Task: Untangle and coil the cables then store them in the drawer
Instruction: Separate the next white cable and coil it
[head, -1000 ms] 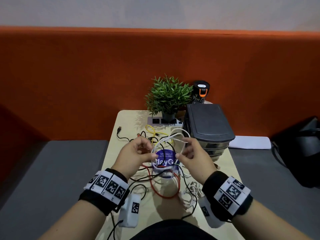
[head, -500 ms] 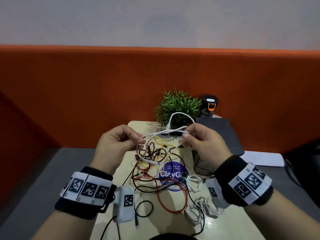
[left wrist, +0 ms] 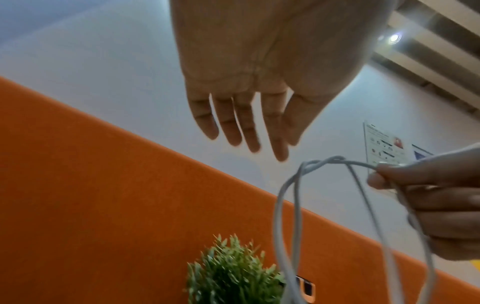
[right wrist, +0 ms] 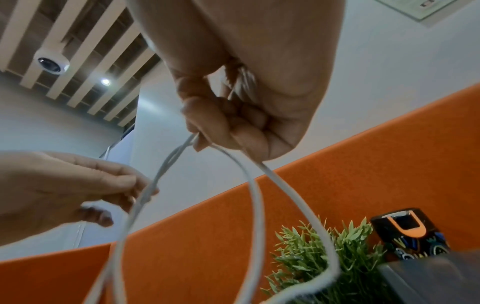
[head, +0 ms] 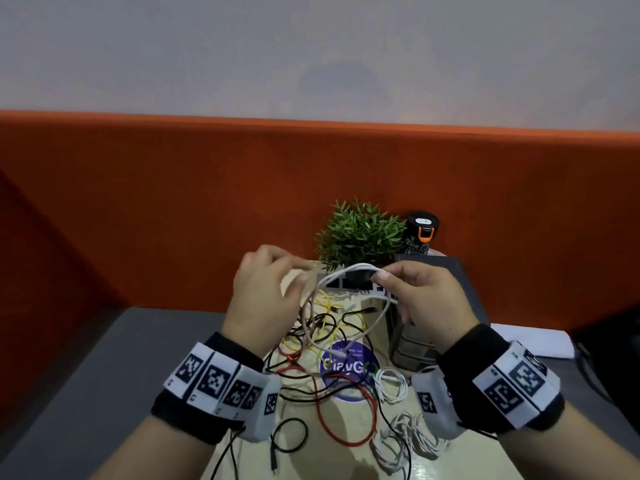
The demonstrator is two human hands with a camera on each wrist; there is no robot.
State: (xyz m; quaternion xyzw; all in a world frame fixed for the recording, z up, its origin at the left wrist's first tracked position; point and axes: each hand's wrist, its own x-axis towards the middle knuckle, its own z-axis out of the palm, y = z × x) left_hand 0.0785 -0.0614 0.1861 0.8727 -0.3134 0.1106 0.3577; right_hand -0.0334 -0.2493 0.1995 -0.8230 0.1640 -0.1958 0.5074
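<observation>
Two hands are raised above a small wooden bench [head: 349, 459], both wearing black wristbands with black-and-white square markers. At about 2 o'clock from the centre of the head view, the right hand [head: 427, 303] has its fingers curled, pinching a white cable [head: 346, 271] between thumb and fingers; the right wrist view shows the cable's strands gathered in that closed fist. The cable hangs down from this grip in loose loops toward the bench.

At about 10 o'clock, the left hand [head: 265, 299] is just beside the loops. Its wrist camera shows the fingers [left wrist: 233, 127] straight and held close together, with nothing between them. In the right wrist view the fingertips sit right at the cable, and whether they touch it cannot be told.

Below the hands, near 6 o'clock, a tangle of cables [head: 322, 344] in black, red, yellow and white lies on the bench, spread over a round purple sticker [head: 346, 367]. Small white coiled cables [head: 391, 384] lie toward 5 o'clock.

At 12 o'clock on the far edge stands a green potted plant [head: 360, 233], with a black and orange canister [head: 420, 233] just to its right. A dark grey drawer unit [head: 467, 289] sits at 3 o'clock, partly hidden by the right hand. An orange partition [head: 173, 202] rises behind everything.
</observation>
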